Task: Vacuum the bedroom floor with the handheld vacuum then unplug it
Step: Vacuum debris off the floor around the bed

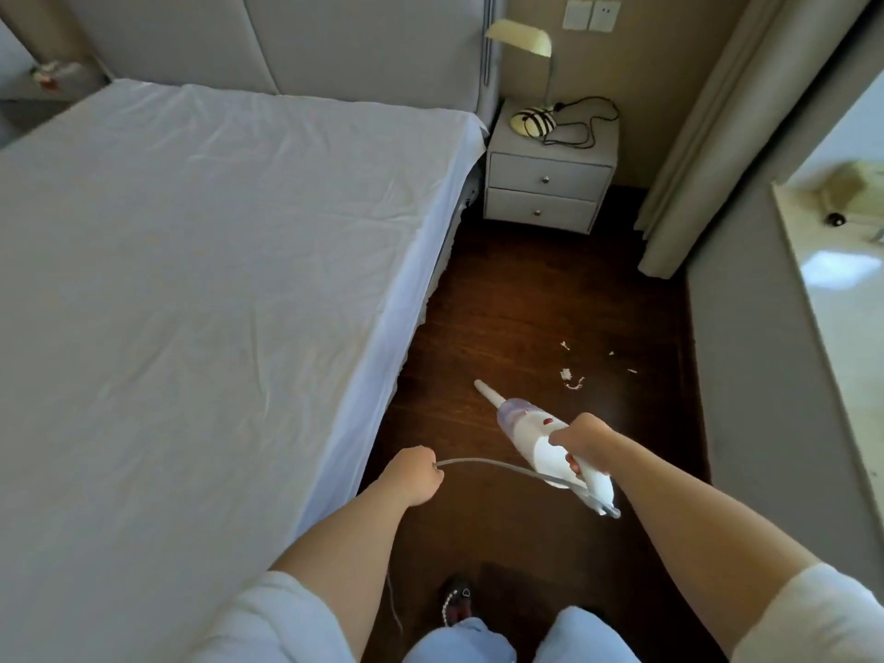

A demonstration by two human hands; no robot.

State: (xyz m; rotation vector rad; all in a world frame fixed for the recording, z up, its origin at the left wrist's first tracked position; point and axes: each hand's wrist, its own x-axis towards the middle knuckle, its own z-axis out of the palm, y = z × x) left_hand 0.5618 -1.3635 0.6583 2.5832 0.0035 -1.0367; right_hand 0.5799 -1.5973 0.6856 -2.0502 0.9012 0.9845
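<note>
- Your right hand (581, 442) grips the vacuum (535, 442) handle, arm outstretched, nozzle angled down beside the bed (191, 279).
- Your left hand (415, 473) is clenched around the cord (502, 466), nearer the bed.

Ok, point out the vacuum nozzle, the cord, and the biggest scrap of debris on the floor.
vacuum nozzle (488, 394), head view, mid-length of the white tapered tube.
cord (502, 467), head view, the grey stretch between the two hands.
debris scrap (566, 374), head view, centre of the white crumpled bit.

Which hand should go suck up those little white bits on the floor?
The right hand. It holds the vacuum, whose nozzle already points toward the crumbs just ahead and to its right. The left hand only holds the cord.
</note>
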